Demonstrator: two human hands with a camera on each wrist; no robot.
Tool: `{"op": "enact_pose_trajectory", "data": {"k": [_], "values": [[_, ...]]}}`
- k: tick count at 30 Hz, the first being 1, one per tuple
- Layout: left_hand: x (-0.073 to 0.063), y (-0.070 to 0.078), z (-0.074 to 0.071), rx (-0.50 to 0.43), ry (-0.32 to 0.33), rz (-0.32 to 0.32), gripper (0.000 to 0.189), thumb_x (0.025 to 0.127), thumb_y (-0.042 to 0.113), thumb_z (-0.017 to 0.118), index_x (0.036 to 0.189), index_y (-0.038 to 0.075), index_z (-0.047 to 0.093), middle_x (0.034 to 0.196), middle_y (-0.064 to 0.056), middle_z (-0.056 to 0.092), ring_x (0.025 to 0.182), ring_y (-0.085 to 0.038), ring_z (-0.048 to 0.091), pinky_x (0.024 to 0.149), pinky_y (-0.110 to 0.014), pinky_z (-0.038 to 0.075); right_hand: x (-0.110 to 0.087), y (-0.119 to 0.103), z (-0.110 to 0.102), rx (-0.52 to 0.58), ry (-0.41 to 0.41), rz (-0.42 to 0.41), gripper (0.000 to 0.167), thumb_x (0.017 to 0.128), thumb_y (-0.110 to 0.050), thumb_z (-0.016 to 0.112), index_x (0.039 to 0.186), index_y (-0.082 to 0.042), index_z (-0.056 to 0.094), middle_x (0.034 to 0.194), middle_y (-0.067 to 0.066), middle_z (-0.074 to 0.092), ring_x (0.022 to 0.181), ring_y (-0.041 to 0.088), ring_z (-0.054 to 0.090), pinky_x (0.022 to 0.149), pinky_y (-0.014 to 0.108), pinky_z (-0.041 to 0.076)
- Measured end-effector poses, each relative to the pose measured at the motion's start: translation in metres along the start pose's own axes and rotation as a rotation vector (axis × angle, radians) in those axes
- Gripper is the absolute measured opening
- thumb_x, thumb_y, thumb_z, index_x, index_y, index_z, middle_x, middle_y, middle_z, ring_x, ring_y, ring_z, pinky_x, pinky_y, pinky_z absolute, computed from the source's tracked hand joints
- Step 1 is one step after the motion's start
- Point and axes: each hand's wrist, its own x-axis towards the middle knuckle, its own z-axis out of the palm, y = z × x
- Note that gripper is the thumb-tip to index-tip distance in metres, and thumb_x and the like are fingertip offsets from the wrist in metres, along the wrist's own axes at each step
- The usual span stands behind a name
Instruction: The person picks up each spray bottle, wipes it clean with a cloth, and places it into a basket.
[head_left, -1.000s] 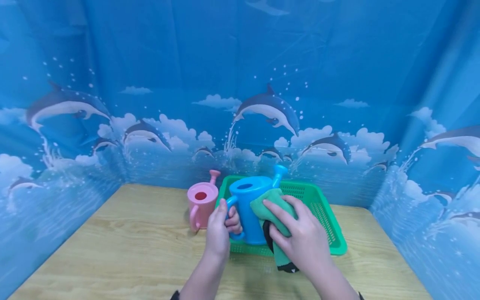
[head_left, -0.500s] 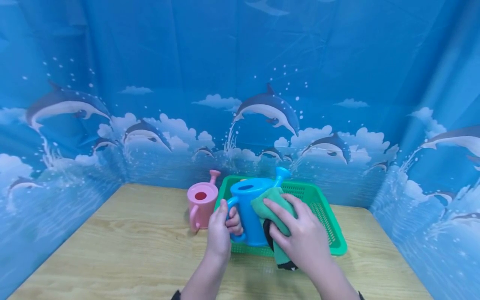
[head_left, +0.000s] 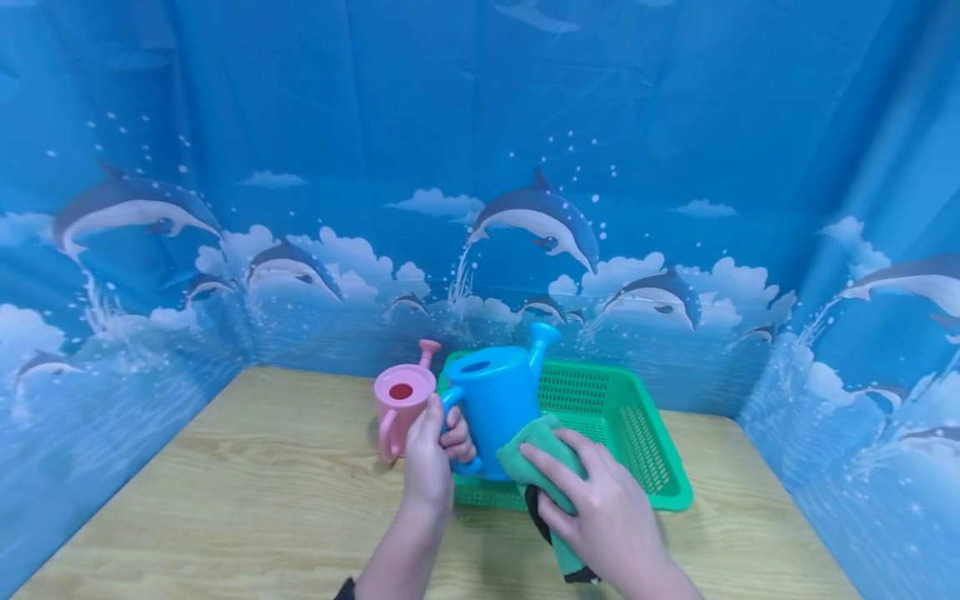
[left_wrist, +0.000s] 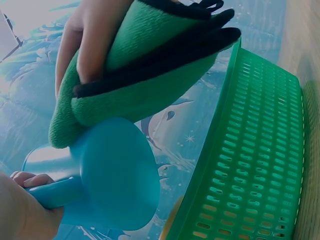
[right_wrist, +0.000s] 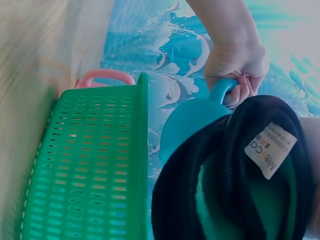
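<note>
In the head view a blue watering can [head_left: 491,417] is held up in front of the green basket, its spout towards the upper right. My left hand [head_left: 433,458] grips the can's handle, fingers curled round it. A folded green cloth with black edging [head_left: 543,458] is in my right hand [head_left: 603,508], which presses it on the lower right side of the can. The left wrist view shows the can's round base [left_wrist: 122,175] with the cloth [left_wrist: 145,95] touching near it. A white label [right_wrist: 270,149] on the cloth faces the right wrist camera.
Behind the can stands a green perforated basket [head_left: 675,467] on the wooden table [head_left: 262,500]. Left of the basket, a pink watering can [head_left: 405,408] stands upright. A blue curtain with printed dolphins [head_left: 480,125] surrounds the table at the back and sides.
The blue can has shifted slightly left and up with my left hand, and leans a little more. My right hand has slid the cloth down to the can's lower side.
</note>
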Motion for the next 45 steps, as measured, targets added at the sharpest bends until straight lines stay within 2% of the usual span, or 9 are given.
{"op": "enact_pose_trajectory", "data": {"k": [4,7,10,13,17,22,30,35,45], "values": [[0.0,0.0,0.0,-0.006,0.001,0.009,0.039,0.107,0.032,0.02,0.077,0.011,0.034,0.059,0.003,0.03,0.052,-0.009,0.031,0.059,-0.022,0.033,-0.005,0.0,-0.001,0.004,-0.021,-0.004,0.042,0.1,-0.047,0.035,0.124,-0.029,0.064,0.113,0.012,0.064,0.086,0.024,0.066,0.062,0.034,0.055],[-0.001,0.0,0.0,-0.014,-0.009,0.014,0.04,0.107,0.034,0.021,0.077,0.011,0.034,0.059,0.004,0.03,0.052,-0.009,0.031,0.059,-0.022,0.033,-0.008,0.001,-0.004,0.013,-0.032,-0.002,0.033,0.097,-0.04,0.048,0.124,-0.029,0.064,0.112,0.011,0.064,0.087,0.023,0.066,0.063,0.033,0.055],[-0.001,0.001,0.0,-0.023,-0.023,0.02,0.04,0.107,0.036,0.021,0.078,0.012,0.033,0.059,0.004,0.03,0.052,-0.009,0.031,0.059,-0.022,0.033,-0.008,0.002,-0.007,0.021,-0.042,0.012,0.041,0.082,-0.028,0.069,0.123,-0.03,0.065,0.113,0.01,0.064,0.09,0.023,0.066,0.064,0.034,0.055],[-0.001,0.002,0.0,-0.026,-0.033,0.025,0.04,0.106,0.037,0.021,0.078,0.012,0.033,0.059,0.004,0.031,0.052,-0.009,0.031,0.059,-0.022,0.033,-0.007,0.003,-0.009,0.024,-0.051,0.029,0.054,0.071,-0.023,0.078,0.123,-0.031,0.064,0.114,0.008,0.064,0.092,0.022,0.065,0.066,0.035,0.055],[-0.002,0.002,0.0,-0.012,-0.034,0.021,0.04,0.106,0.037,0.021,0.077,0.012,0.033,0.059,0.005,0.031,0.052,-0.009,0.031,0.059,-0.022,0.034,-0.004,0.004,-0.009,0.035,-0.043,0.044,0.049,0.076,-0.025,0.075,0.124,-0.031,0.064,0.115,0.008,0.064,0.095,0.023,0.066,0.069,0.037,0.056],[-0.004,0.002,0.002,0.002,-0.038,-0.002,0.04,0.107,0.035,0.021,0.077,0.012,0.034,0.058,0.005,0.031,0.052,-0.009,0.032,0.059,-0.022,0.034,0.004,0.006,-0.009,0.052,0.02,0.056,0.04,0.084,-0.028,0.069,0.124,-0.029,0.064,0.116,0.009,0.064,0.098,0.026,0.066,0.072,0.04,0.056],[-0.005,-0.001,0.006,-0.001,-0.052,-0.028,0.041,0.106,0.036,0.022,0.075,0.012,0.033,0.057,0.005,0.03,0.049,-0.008,0.031,0.055,-0.021,0.031,0.023,0.01,-0.006,0.094,0.137,0.127,0.051,0.073,-0.014,0.076,0.122,-0.026,0.066,0.115,0.013,0.065,0.099,0.031,0.065,0.069,0.043,0.056],[-0.005,-0.003,0.006,0.027,-0.052,-0.041,0.041,0.106,0.038,0.024,0.076,0.012,0.033,0.057,0.005,0.032,0.049,-0.008,0.032,0.056,-0.02,0.033,0.034,0.018,-0.006,0.142,0.179,0.144,0.05,0.075,-0.01,0.074,0.122,-0.024,0.066,0.118,0.014,0.064,0.104,0.032,0.063,0.072,0.045,0.056],[-0.005,-0.002,0.005,-0.007,-0.067,-0.025,0.041,0.106,0.038,0.025,0.075,0.012,0.033,0.056,0.006,0.031,0.048,-0.008,0.03,0.054,-0.02,0.031,0.033,0.023,-0.006,0.172,0.151,0.129,0.047,0.079,-0.012,0.069,0.124,-0.023,0.064,0.122,0.014,0.062,0.107,0.033,0.062,0.075,0.047,0.055]]}}
